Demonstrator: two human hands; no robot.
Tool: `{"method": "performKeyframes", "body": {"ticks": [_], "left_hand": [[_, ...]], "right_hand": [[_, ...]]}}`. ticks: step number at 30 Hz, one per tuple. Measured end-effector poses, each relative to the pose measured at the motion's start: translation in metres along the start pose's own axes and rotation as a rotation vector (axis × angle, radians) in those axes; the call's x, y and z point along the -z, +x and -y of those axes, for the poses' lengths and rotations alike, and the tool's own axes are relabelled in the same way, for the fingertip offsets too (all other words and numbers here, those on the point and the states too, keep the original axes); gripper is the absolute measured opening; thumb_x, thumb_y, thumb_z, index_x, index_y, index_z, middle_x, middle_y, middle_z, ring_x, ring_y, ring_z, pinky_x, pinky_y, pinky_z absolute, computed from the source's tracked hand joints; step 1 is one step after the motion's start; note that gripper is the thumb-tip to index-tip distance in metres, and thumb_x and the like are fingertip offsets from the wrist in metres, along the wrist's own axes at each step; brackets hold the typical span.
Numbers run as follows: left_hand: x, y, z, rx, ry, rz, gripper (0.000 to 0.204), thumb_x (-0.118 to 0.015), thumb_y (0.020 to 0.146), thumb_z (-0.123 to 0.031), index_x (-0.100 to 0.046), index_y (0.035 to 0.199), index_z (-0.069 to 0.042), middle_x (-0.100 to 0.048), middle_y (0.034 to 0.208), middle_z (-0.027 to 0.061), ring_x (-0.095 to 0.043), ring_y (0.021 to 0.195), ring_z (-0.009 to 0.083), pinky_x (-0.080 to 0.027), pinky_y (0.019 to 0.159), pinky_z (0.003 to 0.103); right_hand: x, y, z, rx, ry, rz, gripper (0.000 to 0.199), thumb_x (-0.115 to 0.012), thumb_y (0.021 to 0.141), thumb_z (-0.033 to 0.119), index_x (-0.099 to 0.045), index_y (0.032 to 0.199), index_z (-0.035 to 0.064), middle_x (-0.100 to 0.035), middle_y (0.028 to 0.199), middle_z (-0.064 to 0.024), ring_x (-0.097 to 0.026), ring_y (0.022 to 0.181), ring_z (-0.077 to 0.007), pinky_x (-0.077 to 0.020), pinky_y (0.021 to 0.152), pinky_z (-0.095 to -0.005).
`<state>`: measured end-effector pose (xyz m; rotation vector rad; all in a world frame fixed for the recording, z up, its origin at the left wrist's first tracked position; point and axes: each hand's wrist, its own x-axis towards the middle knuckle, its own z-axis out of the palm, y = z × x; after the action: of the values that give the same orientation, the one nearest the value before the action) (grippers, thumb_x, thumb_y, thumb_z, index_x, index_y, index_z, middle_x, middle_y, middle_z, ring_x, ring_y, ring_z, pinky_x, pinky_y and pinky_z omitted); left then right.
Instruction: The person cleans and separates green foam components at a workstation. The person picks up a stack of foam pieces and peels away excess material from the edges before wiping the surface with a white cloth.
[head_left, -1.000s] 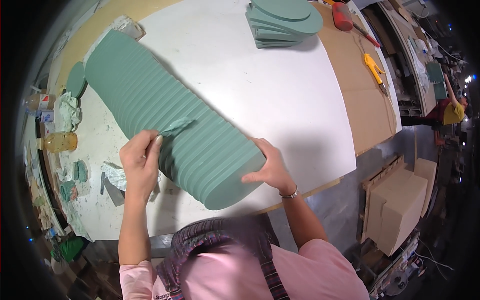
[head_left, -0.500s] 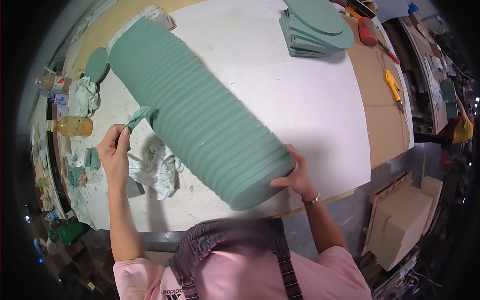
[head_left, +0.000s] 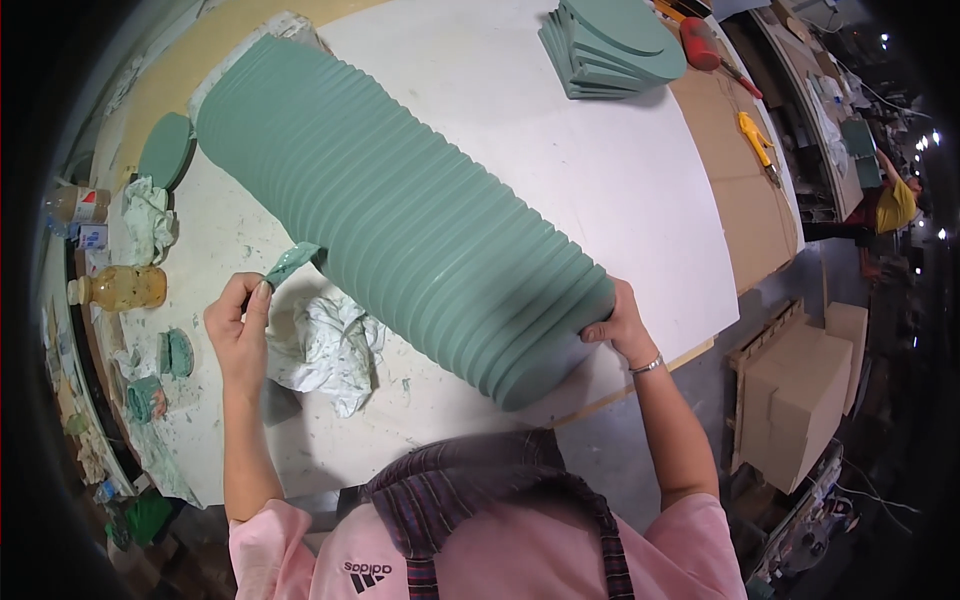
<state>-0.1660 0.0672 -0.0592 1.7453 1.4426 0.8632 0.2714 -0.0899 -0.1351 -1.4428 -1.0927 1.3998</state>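
A long stack (head_left: 400,215) of thin green boards is laid on its side across the white table (head_left: 650,200), from far left to near right, with the edges turned upward. By the left hand (head_left: 240,315), one end of a limp green strip (head_left: 292,260) is gripped between thumb and fingers; the loose end is held out at the left flank of the stack, though whether the two are touching cannot be told. By the right hand (head_left: 625,325), the near right end of the stack is clasped, with the thumb laid on the end face and the fingers partly hidden.

The step in hand is judged to be edge work, done with the strip while the stack is braced from the right. For another pass, the strip would need to be brought flat against the edges, with only light pressure used, since loose boards could be pushed out of line.

A crumpled cloth (head_left: 335,350) is set just left of the stack, below the strip, where the left wrist could be hampered. Farther left, a disc (head_left: 168,150), a rag (head_left: 150,222), a jar (head_left: 125,288) and green pads (head_left: 178,353) are gathered. At the far right, a pile (head_left: 615,50) of boards, a red mallet (head_left: 700,45) and a yellow air gun (head_left: 757,140) are placed well apart from the hands.
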Motion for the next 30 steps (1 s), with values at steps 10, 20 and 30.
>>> {"method": "performKeyframes", "body": {"ticks": [10,20,30], "left_hand": [[-0.001,-0.003,0.003,-0.166,0.085,0.064,0.017,-0.062,0.092,-0.009,-0.055,0.080,0.001,-0.050,0.066,0.0003,-0.041,0.060,0.0084,-0.034,0.055,0.024],[-0.021,-0.009,0.001,-0.261,0.134,0.110,0.014,-0.062,0.090,-0.006,-0.058,0.079,0.002,-0.052,0.064,0.0071,-0.047,0.056,0.0165,-0.038,0.055,0.028],[-0.028,-0.007,-0.004,-0.327,0.166,0.072,0.010,-0.062,0.088,-0.002,-0.059,0.080,0.003,-0.055,0.067,0.0086,-0.050,0.057,0.0197,-0.039,0.055,0.030]], "right_hand": [[0.016,-0.022,-0.016,0.247,-0.539,-0.587,0.036,-0.062,0.084,0.012,-0.062,0.117,-0.0015,-0.060,0.120,-0.0121,-0.054,0.106,-0.0237,-0.0446,0.093,-0.0354],[0.012,-0.006,-0.034,0.263,-1.090,-0.676,0.050,-0.073,0.079,0.021,-0.055,0.121,0.0009,-0.054,0.128,-0.0159,-0.049,0.115,-0.0356,-0.0417,0.099,-0.0440],[0.014,-0.006,-0.031,0.244,-1.124,-0.673,0.050,-0.072,0.078,0.020,-0.054,0.122,0.0022,-0.052,0.128,-0.0152,-0.047,0.116,-0.0354,-0.0403,0.099,-0.0449]]}}
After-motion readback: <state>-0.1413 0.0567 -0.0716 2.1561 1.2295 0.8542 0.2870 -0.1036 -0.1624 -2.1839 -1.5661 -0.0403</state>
